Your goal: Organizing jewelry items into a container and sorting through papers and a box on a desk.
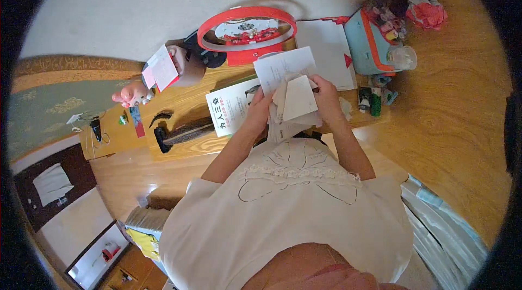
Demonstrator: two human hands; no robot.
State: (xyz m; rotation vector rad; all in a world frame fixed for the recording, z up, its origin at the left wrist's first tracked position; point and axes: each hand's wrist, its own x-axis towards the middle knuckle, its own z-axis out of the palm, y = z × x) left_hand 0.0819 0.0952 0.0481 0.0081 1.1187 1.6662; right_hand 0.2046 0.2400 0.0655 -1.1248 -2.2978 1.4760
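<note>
In front of my chest I hold a bundle of white papers [283, 67] with both hands. My left hand [259, 113] is closed round its left edge. On the right, my right hand [328, 97] grips the other edge, its thumb by a small cream-white pad or card [300, 97] lying on top. Loose folded sheets stick out between the hands and below them. A white book [224, 115] with dark and red print lies on the wooden table, partly under my left hand and the papers.
Behind the papers stand a red round ornament [247, 48] and a white flat box [331, 56]. To the right are a teal basket [361, 45], a clear cup [403, 58] and a green bottle [375, 104]. A long dark object [187, 135] and a pink figurine [130, 94] lie left.
</note>
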